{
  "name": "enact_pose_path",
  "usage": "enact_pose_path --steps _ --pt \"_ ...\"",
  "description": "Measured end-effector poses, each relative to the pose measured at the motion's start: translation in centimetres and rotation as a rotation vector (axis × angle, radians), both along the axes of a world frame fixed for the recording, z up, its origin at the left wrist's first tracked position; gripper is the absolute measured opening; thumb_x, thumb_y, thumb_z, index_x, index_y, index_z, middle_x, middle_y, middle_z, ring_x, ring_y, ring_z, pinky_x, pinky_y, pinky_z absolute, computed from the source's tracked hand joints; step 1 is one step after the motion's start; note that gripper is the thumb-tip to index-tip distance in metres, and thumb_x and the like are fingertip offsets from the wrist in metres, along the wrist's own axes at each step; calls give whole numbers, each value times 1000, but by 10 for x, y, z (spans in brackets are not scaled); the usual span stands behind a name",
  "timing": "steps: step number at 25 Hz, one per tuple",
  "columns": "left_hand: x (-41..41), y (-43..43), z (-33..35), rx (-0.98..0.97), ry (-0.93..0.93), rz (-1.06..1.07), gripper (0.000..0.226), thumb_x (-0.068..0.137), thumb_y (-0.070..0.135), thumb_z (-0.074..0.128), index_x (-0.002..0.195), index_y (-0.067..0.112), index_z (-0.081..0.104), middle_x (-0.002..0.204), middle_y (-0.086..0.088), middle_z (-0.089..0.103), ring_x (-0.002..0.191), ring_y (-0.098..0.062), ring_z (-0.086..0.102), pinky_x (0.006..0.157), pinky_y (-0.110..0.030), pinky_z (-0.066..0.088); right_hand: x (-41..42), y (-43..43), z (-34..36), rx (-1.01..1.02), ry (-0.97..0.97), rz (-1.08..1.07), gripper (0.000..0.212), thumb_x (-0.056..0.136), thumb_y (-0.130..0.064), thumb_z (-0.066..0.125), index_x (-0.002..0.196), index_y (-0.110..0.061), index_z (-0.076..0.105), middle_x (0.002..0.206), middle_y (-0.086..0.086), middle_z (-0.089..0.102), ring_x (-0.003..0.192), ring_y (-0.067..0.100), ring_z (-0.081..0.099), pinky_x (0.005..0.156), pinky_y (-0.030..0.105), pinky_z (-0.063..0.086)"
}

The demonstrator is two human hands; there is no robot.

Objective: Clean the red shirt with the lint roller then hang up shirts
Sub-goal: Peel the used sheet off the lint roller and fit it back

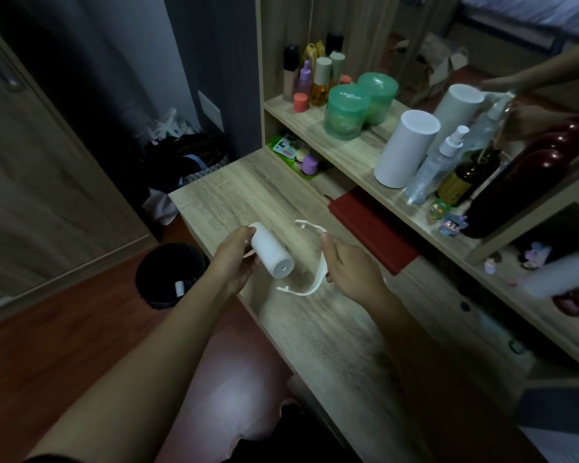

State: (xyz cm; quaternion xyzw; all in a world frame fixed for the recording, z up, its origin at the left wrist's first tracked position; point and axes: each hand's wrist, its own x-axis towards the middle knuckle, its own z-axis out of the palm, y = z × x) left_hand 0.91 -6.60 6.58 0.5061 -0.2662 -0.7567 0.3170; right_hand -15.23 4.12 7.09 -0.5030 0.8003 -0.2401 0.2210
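While your left hand grips the roll and your right hand pinches its thin frame, both should feel light. Take the roll's ends; its wrap is likely sticky

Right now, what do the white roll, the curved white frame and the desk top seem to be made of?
White roll, held in the left hand: likely paper sheets, matte, flat end with a centre hole.
Curved white frame, in the right hand: probably moulded plastic, thin, smooth, with small pegs at its tips.
Desk top: pale matte wood grain; laminate or solid wood, cannot tell.
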Motion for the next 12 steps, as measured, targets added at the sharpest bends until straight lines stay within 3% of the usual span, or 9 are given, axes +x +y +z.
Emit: enact_pose_path --steps 2,6,12 --pt "-3 3 4 -96 -52 -88 14 92 15 47 102 11 56 114 -15 55 103 -24 55 95 -41 46 -1 -4 3 -10 45 47 52 96 -51 17 85 -19 57 68 4 64 73 28 65 75 42 51" --pt "-6 11 9 -229 -77 -197 25 93 12 46 115 7 56 104 -9 58 88 -19 58 78 -30 49 1 -7 8 20 92 93 52 97 -49 18 90 -18 60 68 -2 61 76 26 64 74 37 49" --pt "-2 16 7 -265 -105 -243 22 92 14 49 111 12 60 109 -12 60 93 -23 57 80 -31 49 1 -5 11 22 48 100 55 94 -55 20 80 -18 59 64 -2 63 68 22 64 74 39 51"
